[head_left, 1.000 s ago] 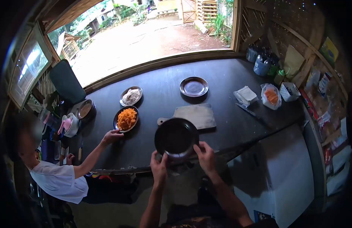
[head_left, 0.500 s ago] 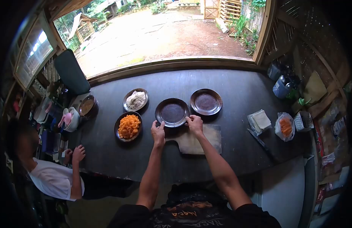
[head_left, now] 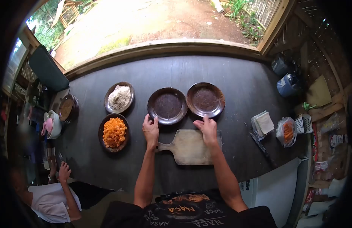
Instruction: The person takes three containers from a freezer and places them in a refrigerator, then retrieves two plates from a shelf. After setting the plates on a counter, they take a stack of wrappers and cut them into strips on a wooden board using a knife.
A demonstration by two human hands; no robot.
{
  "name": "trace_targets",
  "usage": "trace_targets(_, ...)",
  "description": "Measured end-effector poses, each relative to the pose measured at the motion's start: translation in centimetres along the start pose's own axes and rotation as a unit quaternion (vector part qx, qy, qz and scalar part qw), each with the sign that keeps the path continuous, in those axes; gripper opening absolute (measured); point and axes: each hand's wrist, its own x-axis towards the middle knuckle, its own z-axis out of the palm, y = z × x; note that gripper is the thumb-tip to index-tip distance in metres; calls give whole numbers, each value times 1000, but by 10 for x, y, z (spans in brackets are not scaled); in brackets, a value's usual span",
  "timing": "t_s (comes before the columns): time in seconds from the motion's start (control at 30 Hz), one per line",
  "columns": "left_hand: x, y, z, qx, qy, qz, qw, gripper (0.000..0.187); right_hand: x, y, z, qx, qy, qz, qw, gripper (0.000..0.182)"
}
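Observation:
Two dark brown plates stand side by side mid-table. At the near-left rim of the left plate is my left hand, thumb and fingers pinching the edge. Just below the near rim of the right plate hovers my right hand, fingers loosely apart and holding nothing. Under my right wrist lies a wooden cutting board, its handle pointing left. Farther left are a dish of shredded orange food and a dish of pale, flaky or powdery food.
On the right are stacked white square sheets, a knife, a bag of orange pieces, a grater and a blue container. Stacked bowls and a white tub stand left. Another person's hand holds a utensil.
My right hand has let go of the left plate and moved right, toward the right plate. My left hand stays at the left plate's rim. The view has tilted down.

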Motion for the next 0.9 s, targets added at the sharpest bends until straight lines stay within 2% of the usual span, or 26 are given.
trace_targets(0.07, 2, 1, 0, -30, -3, 6, 1000, 34, 6, 0, -14, 15, 56, -71, 996, 34)
trace_targets(0.17, 1, 13, 1, -47, -22, 6, 999, 32, 11, -16, -29, 11, 70, -108, 992, 21)
trace_targets(0.3, 5, 7, 8, -70, -31, 11, 997, 33, 26, -24, -51, -35, 81, -151, 985, 14)
trace_targets(0.43, -3, 9, 16, -64, -16, 11, 998, 32, 30, -26, -62, -47, 65, -167, 983, 14)
trace_targets(0.53, -10, 12, 30, -8, -4, 43, 999, 30, 36, -27, -71, -31, 68, -189, 979, 15)
trace_targets(0.6, -16, 20, 39, 17, 2, 32, 999, 32, 35, -31, -83, -53, 81, -205, 974, 14)
trace_targets(0.73, -15, 17, 49, 22, 8, 40, 999, 34, 34, -42, -94, -55, 66, -170, 982, 14)
trace_targets(0.8, -15, 15, 47, -25, 8, 36, 999, 37, 33, -45, -94, -63, 55, -165, 983, 15)
trace_targets(0.9, -17, 19, 34, -14, -8, 24, 1000, 42, 23, -47, -95, -40, 47, -154, 986, 22)
